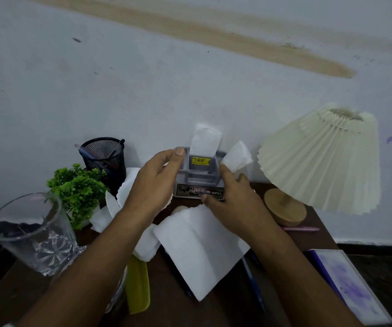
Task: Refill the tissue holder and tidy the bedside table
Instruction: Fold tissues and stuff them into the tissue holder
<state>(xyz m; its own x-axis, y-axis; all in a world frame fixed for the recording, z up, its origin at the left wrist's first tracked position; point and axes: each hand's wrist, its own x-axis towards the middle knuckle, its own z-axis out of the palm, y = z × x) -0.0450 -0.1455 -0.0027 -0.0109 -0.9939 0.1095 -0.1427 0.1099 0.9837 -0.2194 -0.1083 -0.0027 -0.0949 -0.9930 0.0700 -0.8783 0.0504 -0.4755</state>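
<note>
1. Bedside table [324, 239] spans the bottom, lamp [320, 159] at right.
2. Tissue holder [198, 179] sits dead centre by the wall.
3. My left hand [157, 182] grips its left side.
4. My right hand [232, 197] pinches a folded tissue [237, 159] just right of it.

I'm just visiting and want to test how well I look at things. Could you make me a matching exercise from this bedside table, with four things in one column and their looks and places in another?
Things:
1. tissue holder
2. lamp
3. drinking glass
4. pen cup

Looks and places:
A. clear, near left corner
B. black mesh, back left
C. grey, in the middle at the back
D. pleated cream shade, right side

Pairs: 1-C, 2-D, 3-A, 4-B
</note>
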